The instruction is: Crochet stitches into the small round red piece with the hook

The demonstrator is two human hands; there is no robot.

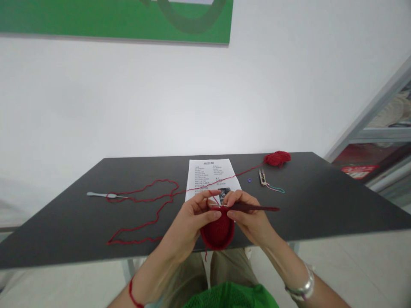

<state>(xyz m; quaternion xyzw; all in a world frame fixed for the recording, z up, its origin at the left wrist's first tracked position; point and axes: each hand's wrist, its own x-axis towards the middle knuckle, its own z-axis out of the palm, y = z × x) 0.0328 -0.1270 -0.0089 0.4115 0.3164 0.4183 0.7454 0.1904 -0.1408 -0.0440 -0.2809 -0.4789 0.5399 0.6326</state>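
Observation:
My left hand (195, 216) pinches the upper left rim of a round red crochet piece (217, 233), with red yarn running up by its raised index finger. My right hand (248, 214) is closed around a crochet hook (257, 207) with a dark reddish handle. The hook's thin metal shaft points left across the top edge of the piece, between my two hands. The piece is cupped, hanging near the table's front edge, and a short yarn tail dangles below it. Exactly where the hook tip sits in the stitches is too small to tell.
Behind my hands lies a printed sheet (210, 171). A red yarn ball (278, 158) is at the back right, near thread snips (262, 176) and a small purple ring (249, 180). Loose yarn (157, 218) and a grey-handled hook (101, 195) lie left on the black table (80, 226).

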